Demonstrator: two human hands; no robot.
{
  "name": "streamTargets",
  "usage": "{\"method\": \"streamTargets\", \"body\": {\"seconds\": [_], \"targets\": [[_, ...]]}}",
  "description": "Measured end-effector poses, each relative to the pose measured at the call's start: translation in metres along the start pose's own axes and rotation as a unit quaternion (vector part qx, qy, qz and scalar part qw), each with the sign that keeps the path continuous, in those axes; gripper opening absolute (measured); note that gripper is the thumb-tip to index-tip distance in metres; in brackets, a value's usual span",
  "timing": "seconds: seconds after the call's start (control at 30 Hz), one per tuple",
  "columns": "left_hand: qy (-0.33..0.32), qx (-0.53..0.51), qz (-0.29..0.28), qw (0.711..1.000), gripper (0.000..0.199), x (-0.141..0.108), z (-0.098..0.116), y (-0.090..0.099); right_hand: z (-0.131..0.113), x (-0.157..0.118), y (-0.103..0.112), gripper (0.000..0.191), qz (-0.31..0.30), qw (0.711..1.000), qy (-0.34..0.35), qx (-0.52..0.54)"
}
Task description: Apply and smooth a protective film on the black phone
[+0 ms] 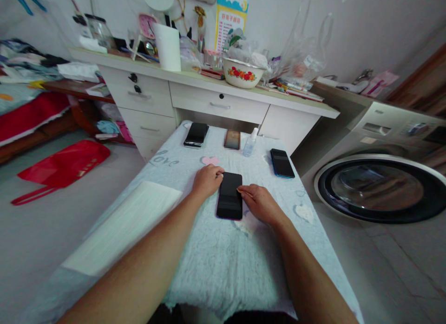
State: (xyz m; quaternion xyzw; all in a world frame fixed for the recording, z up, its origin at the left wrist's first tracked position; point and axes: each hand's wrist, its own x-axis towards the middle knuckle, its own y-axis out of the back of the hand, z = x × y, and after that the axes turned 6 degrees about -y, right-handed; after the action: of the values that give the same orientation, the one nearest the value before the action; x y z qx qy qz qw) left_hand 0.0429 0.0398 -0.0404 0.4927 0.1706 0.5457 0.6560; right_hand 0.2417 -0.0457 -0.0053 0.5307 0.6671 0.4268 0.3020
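Observation:
A black phone (pixel 230 196) lies face up on the cloth-covered table (pixel 209 268), its long side running away from me. My left hand (pixel 208 179) is at its upper left corner, fingers curled together against the edge. On the other side, my right hand (pixel 258 201) touches the right edge with thumb and fingertips pressed together. Beyond them are two stacked phones (pixel 196 134), a small blurred brown item (pixel 232 139) and a clear spray bottle (pixel 249 143). Another phone (pixel 282 163) with a blue edge lies to the right.
A pale folded sheet (pixel 123 226) lies along the table's left side. Behind stands a white desk (pixel 219 103) with a flowered bowl (pixel 243 73) and a paper roll (pixel 167 48). The washing machine (pixel 376 175) is at the right, a red bag (pixel 66 164) on the left floor.

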Motion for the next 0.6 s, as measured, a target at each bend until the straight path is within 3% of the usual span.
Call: {"method": "streamTargets", "body": {"seconds": [0.6], "targets": [[0.0, -0.009, 0.0, 1.0, 0.023, -0.0008, 0.001, 0.001, -0.001, -0.001, 0.0018, 0.03, -0.002, 1.0, 0.008, 0.007]]}}
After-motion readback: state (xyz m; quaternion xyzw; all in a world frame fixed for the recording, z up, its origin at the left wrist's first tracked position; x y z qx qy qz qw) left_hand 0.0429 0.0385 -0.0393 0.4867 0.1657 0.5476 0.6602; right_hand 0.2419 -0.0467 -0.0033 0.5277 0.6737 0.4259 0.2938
